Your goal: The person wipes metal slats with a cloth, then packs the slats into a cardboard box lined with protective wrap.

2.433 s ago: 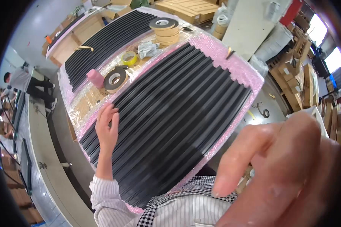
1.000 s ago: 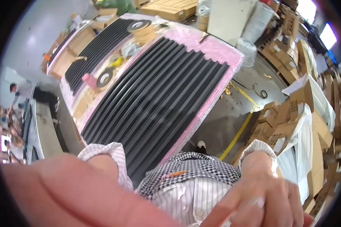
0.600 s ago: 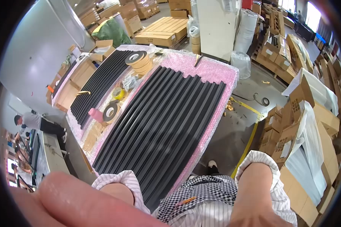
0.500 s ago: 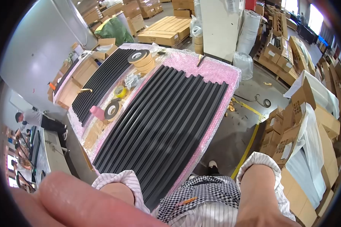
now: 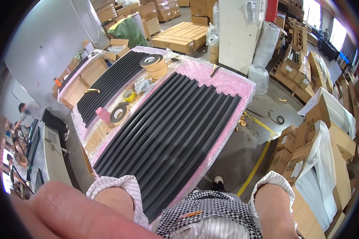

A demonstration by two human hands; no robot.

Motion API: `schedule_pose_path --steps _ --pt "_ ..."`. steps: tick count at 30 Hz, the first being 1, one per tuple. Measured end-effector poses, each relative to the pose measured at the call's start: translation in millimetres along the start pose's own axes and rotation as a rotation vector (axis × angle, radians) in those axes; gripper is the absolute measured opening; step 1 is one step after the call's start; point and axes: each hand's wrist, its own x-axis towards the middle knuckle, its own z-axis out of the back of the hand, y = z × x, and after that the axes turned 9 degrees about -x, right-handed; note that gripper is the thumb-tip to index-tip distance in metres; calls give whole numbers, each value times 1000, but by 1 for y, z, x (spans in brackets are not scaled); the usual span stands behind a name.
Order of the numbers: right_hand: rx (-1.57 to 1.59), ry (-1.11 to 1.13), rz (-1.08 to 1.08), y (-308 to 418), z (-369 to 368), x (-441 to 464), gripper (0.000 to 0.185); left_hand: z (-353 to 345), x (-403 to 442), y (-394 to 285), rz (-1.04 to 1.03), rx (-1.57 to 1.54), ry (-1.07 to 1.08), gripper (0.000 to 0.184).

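Observation:
My left hand (image 5: 79, 211) looms very close to the camera at the lower left, blurred and cut off by the frame. One large finger shows, with part of another beside it; their tips and anything they touch are hidden. Behind it rises my left forearm (image 5: 115, 201) in a rolled striped sleeve. My right forearm (image 5: 273, 207) runs out of the bottom edge, so the right hand itself is out of sight. In front of me, long black grooved strips (image 5: 167, 135) lie side by side on a table covered with pink bubble wrap (image 5: 235, 85).
More black strips (image 5: 111, 81) lie on the table's far left. Between the groups are stacked tape rolls (image 5: 155, 67), a yellow tape roll (image 5: 129, 95), a black-edged roll (image 5: 119, 114) and a pink bottle (image 5: 103, 114). Cardboard boxes (image 5: 303, 159) crowd the right. A person (image 5: 44, 115) stands left.
The camera view has shifted slightly, moving the table and boxes a little in the frame. My left hand still fills the lower left. The strips stay in the same arrangement.

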Motion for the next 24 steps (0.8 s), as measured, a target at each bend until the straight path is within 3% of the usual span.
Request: schedule_pose_path --steps 11,21,24 --pt "-89 -30 99 19 2 26 34 -1 -3 -21 -33 94 -19 21" --pt "-105 -234 415 75 28 34 34 -7 -5 -28 -100 324 -54 24" --pt "147 -239 -11 77 71 -37 44 -13 -18 -18 -57 724 -78 25"
